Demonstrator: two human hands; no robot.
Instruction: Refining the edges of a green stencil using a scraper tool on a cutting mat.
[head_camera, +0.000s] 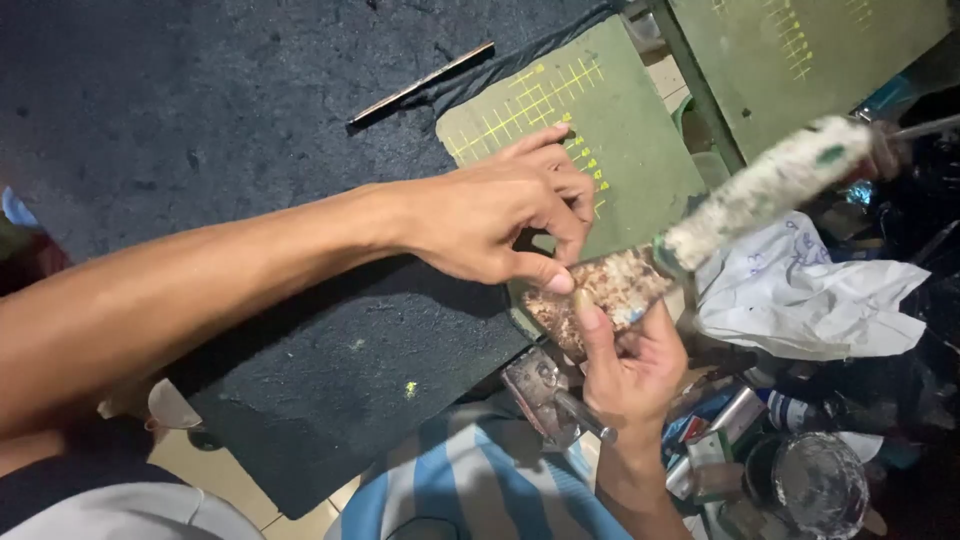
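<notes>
My right hand (630, 365) holds up a small flat piece (600, 295) with a mottled brown and white, glue-smeared face. My left hand (500, 215) reaches across from the left and pinches the piece's upper left edge between thumb and forefinger. A long handle caked with pale dried glue (765, 190) slants up to the right from the piece's top right corner. Whether my right hand also grips that handle is hidden by the piece.
A dark mat (230, 150) covers the work surface, with a green gridded cutting mat (620, 130) on it and a thin stick (420, 85) further back. Crumpled white paper (810, 295), a metal tool (545, 395), tubes and a glue-coated round tin (815, 480) lie at the right.
</notes>
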